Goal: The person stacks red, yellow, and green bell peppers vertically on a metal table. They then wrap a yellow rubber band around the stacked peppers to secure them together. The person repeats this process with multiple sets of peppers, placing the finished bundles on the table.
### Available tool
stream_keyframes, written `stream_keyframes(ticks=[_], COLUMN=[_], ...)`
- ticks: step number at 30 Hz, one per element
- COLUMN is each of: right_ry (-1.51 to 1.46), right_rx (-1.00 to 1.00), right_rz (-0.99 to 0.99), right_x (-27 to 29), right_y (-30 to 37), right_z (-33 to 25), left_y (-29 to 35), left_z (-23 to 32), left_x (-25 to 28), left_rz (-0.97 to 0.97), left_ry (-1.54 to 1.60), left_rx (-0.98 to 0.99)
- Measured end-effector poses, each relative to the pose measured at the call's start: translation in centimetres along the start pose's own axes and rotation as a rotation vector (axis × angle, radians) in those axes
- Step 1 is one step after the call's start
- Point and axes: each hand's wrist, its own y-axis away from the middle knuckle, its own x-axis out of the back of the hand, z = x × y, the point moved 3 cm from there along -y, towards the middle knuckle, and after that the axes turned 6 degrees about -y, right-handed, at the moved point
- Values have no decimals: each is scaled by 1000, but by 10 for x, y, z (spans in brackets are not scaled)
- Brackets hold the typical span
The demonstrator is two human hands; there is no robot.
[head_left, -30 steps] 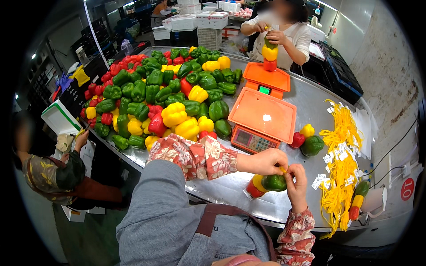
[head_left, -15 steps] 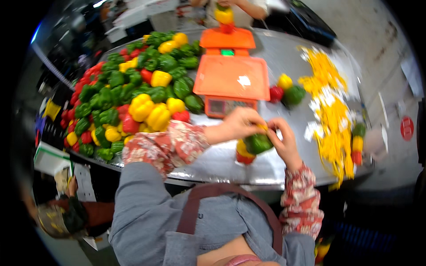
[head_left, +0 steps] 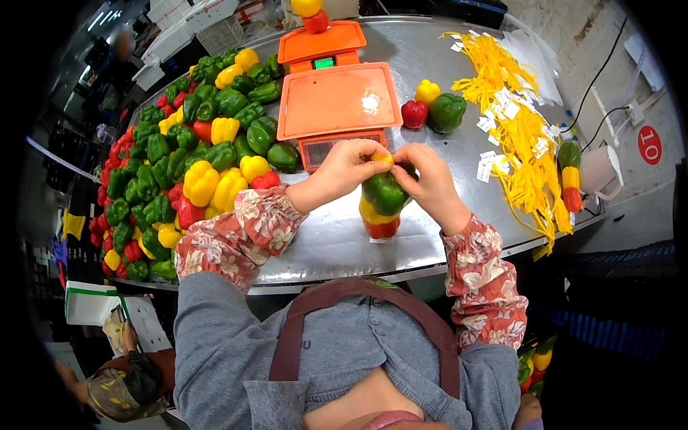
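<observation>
Between my hands a mesh bag of bell peppers hangs or stands upright over the table's near part; I cannot tell if it touches. Inside it a green bell pepper (head_left: 385, 197) is on top, a yellow one (head_left: 371, 214) in the middle and a red one (head_left: 383, 230) at the bottom, with a white tag below. The fingers of my left hand (head_left: 349, 172) pinch the yellow gathered top of the bag. My right hand (head_left: 432, 185) pinches at the same top from the other side, its thumb against the green pepper.
Two orange scales (head_left: 337, 107) stand beyond my hands. A big heap of loose peppers (head_left: 165, 168) covers the left side. Three loose peppers (head_left: 446, 113) lie right of the scales, then yellow mesh bags (head_left: 527, 158) with white tags, a filled bag (head_left: 570, 177) and a white mug (head_left: 600, 172).
My view has shifted and sharpened. Both hands stay at the bag's top, now closer together, and the green pepper sits more squarely above the yellow one.
</observation>
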Motion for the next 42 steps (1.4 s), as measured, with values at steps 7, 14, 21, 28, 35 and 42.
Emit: stream_keyframes(ticks=[7, 14, 21, 28, 35, 42], right_ry=[60, 14, 8, 62, 165, 164], right_rx=[49, 89, 23, 25, 10, 27], right_rz=[52, -56, -79, 37, 81, 131], right_x=[-6, -3, -7, -12, -13, -18], right_y=[1, -8, -12, -9, -7, -3], right_z=[2, 9, 12, 9, 3, 1], left_y=[3, 2, -1, 0, 7, -3], left_z=[5, -1, -3, -1, -4, -13], left_x=[1, 5, 8, 8, 3, 0], left_rz=[34, 103, 84, 67, 95, 11], left_ry=[-108, -236, -203, -201, -31, 199], left_rx=[-98, -172, -101, -138, -143, 32])
